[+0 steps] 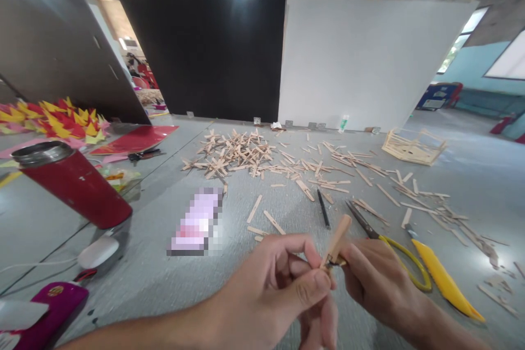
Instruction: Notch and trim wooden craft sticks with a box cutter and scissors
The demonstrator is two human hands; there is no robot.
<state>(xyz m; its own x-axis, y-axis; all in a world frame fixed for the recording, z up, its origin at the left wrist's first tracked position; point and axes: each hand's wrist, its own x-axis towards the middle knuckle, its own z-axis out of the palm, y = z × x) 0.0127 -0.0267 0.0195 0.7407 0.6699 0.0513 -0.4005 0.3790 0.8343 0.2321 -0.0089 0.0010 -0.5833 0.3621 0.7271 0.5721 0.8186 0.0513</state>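
My left hand (pixel 287 290) pinches a small wooden stick piece (pixel 337 239) between thumb and fingers, low in the middle of the head view. The piece points up and slightly right, and a small dark notch or opening shows near its lower end. Closed around a small tool or blade, mostly hidden, my right hand (pixel 377 279) touches the piece from the right. Yellow-handled scissors (pixel 404 257) lie just beyond the right hand, beside a yellow cutter (pixel 447 279). A black pen (pixel 323 209) rests ahead of the hands.
Star-shaped stick pieces (pixel 235 153) are heaped ahead, with loose sticks (pixel 369 167) to their right. A wooden frame (pixel 412 147) stands farther right. To the left are a blurred-out phone (pixel 197 221), a red bottle (pixel 76 183) and a white mouse (pixel 98 251).
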